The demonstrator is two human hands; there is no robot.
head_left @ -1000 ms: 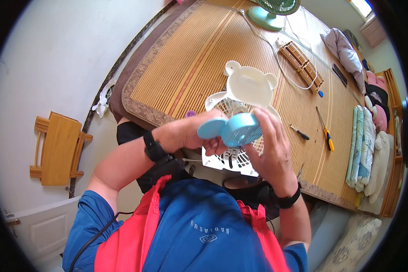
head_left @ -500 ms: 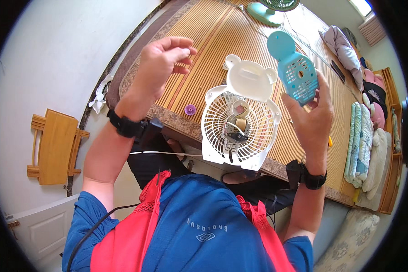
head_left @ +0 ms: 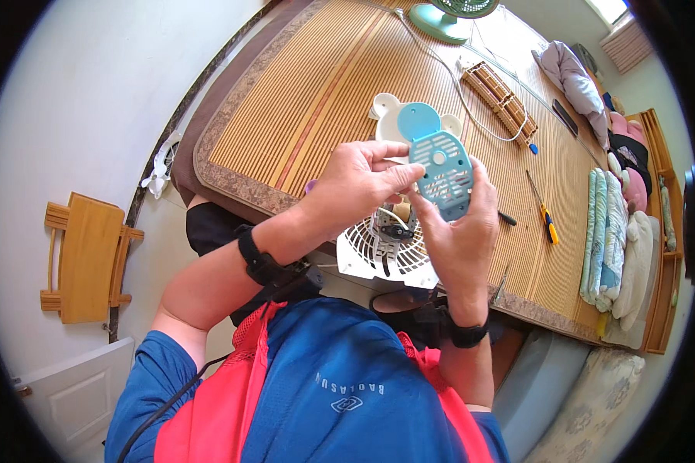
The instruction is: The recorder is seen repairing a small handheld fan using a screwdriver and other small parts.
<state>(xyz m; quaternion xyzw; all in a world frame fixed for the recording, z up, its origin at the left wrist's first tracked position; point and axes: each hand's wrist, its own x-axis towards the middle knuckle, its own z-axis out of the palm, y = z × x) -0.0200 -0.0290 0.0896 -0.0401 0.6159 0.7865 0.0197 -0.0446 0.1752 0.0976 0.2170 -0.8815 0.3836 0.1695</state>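
Observation:
Both my hands are on a light-blue slotted plastic cover (head_left: pixel 444 171) with a rounded tab on top, raised over the fan. My left hand (head_left: pixel 363 181) pinches its left edge between thumb and fingers. My right hand (head_left: pixel 463 243) grips it along the lower right. Behind and below is a white fan housing (head_left: pixel 355 251) with a round slotted grille, its motor (head_left: pixel 396 231) and wires exposed. A white bear-shaped top piece (head_left: pixel 386 127) shows partly behind the cover. My left hand mostly hides a small purple part (head_left: pixel 310 186).
On the bamboo mat (head_left: pixel 286 116) lie a yellow-and-black screwdriver (head_left: pixel 550 225), a dark-handled tool (head_left: pixel 507 218), a slatted bamboo piece (head_left: pixel 502 100) with a white cord, and a phone (head_left: pixel 565 117). A green fan (head_left: pixel 440 23) stands far back. Folded bedding (head_left: pixel 610 239) is at right.
My right hand has brought the blue cover left, over the fan, and its other face now shows. My left hand has come down and right and taken hold of its edge.

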